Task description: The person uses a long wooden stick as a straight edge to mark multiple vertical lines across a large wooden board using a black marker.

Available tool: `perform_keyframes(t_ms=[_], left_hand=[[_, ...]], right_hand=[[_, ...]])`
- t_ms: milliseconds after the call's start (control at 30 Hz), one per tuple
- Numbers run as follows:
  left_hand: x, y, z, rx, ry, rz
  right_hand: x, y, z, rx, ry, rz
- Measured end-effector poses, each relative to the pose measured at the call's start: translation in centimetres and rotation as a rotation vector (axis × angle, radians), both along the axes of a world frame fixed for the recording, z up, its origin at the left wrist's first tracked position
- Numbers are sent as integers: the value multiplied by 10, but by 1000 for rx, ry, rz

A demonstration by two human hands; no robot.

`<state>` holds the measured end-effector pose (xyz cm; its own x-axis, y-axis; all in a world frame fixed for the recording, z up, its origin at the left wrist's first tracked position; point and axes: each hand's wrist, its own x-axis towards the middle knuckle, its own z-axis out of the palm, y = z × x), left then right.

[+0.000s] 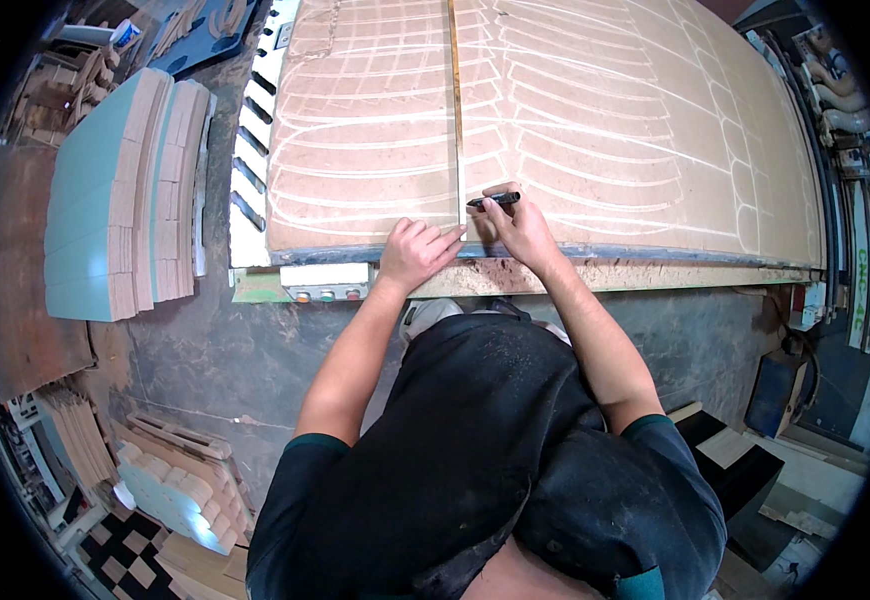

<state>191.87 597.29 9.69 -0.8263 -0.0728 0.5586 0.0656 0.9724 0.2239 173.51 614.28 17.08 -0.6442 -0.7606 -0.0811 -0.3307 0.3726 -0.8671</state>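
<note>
A long narrow measuring tape (458, 120) lies stretched across a large brown board (395, 190), running from the far edge to the near one. Pale curved lines are cut or drawn over the board's face. At the near edge my left hand (420, 253) is closed, its fingertips pressing the end of the tape against the board. My right hand (523, 232) grips a black marker (495, 201) just right of the tape. The marker lies nearly level, its tip pointing left at the tape's edge.
A white slotted rail (250, 150) runs along the board's left side; coloured push buttons (327, 296) sit under the near edge. Stacked pale-blue-faced panels (95, 200) stand at left, more cut pieces (180, 490) at lower left. A dark blue box (775, 392) stands on the right.
</note>
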Motion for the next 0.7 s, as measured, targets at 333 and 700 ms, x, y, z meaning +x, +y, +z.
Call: perform_keyframes(t_ms=[333, 700], left_hand=[[-1, 0, 0, -3, 13, 9], [-1, 0, 0, 25, 7, 7]], right_hand=[[2, 0, 5, 16, 2, 7], [3, 0, 7, 2, -30, 2]])
